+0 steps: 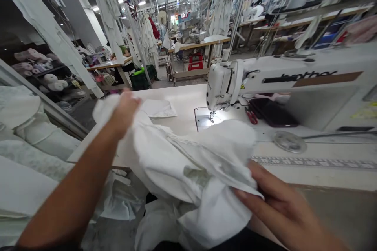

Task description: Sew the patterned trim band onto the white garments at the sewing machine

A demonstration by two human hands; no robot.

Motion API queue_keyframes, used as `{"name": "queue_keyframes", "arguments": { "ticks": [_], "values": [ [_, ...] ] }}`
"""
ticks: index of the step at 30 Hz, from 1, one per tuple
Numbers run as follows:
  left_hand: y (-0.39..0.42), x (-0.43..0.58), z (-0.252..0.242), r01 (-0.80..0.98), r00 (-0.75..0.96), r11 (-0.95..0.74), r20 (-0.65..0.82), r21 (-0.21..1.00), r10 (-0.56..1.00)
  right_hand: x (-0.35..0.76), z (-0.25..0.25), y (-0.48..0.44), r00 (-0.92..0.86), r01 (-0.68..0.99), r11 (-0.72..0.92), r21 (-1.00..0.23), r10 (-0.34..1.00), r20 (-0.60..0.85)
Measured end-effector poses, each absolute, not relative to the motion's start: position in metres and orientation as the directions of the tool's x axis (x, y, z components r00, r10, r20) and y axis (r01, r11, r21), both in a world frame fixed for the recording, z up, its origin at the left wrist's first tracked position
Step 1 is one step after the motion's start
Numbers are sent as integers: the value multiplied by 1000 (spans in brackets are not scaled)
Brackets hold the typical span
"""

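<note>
A bundle of white fabric [188,172] is bunched over the near edge of the sewing table [182,100] and hangs down toward my lap. My left hand [125,111] is out over the table at the left, motion-blurred, closed on the upper left part of the fabric. My right hand [279,204] is low at the right, its fingers pinching the fabric's lower right edge. A white Brother sewing machine [265,78] stands behind the fabric, its needle [211,117] just beyond the cloth.
A small white fabric piece [159,108] lies flat on the table beyond my left hand. Red scissors [251,116] and a dark tray [272,112] sit under the machine arm. Stacked white fabric [26,133] fills the left. Other workstations stretch behind.
</note>
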State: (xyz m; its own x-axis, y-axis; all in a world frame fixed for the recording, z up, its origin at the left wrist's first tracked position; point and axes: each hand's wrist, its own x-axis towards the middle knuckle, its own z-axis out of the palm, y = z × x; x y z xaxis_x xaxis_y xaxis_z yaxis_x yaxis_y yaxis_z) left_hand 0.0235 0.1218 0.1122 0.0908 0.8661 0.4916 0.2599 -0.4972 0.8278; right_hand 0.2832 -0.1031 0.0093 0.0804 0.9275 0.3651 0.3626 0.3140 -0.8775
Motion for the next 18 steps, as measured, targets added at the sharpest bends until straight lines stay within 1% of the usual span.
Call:
{"name": "queue_keyframes", "arguments": {
  "ticks": [1, 2, 3, 4, 5, 6, 7, 9, 12, 15, 17, 18],
  "values": [
    [106, 36, 99, 252, 191, -495, 458, 832, 868, 280, 8, -97, 42, 367, 321, -873, 932, 361],
    [90, 47, 86, 244, 374, -488, 383, 838, 845, 277, 6, -92, -6, 366, 327, -871, 937, 349],
    [75, 55, 74, 235, 601, -484, 265, 843, 754, 274, 4, -87, -43, 360, 329, -873, 940, 337],
    [63, 62, 62, 222, 736, -482, 178, 848, 653, 271, 2, -82, -66, 348, 332, -877, 942, 330],
    [54, 68, 52, 217, 820, -483, 110, 848, 561, 269, 1, -79, -74, 337, 338, -879, 940, 333],
    [48, 72, 44, 220, 856, -490, 75, 844, 512, 268, 0, -77, -77, 327, 346, -880, 937, 340],
    [46, 76, 37, 230, 854, -500, 74, 835, 516, 268, -2, -75, -77, 319, 354, -879, 934, 348],
    [49, 80, 27, 260, 816, -534, 113, 804, 568, 270, -6, -74, -72, 312, 357, -880, 933, 353],
    [57, 82, 24, 275, 803, -610, 172, 743, 571, 274, -14, -76, -23, 306, 315, -898, 946, 324],
    [60, 81, 33, 312, 778, -648, 204, 694, 594, 277, -22, -74, 142, 263, 215, -941, 956, 258],
    [56, 81, 42, 317, 756, -698, 274, 642, 594, 277, -25, -72, 290, 239, 159, -958, 930, 226],
    [54, 81, 46, 304, 757, -740, 319, 600, 570, 276, -26, -70, 350, 255, 147, -956, 908, 232]
  ]
}}
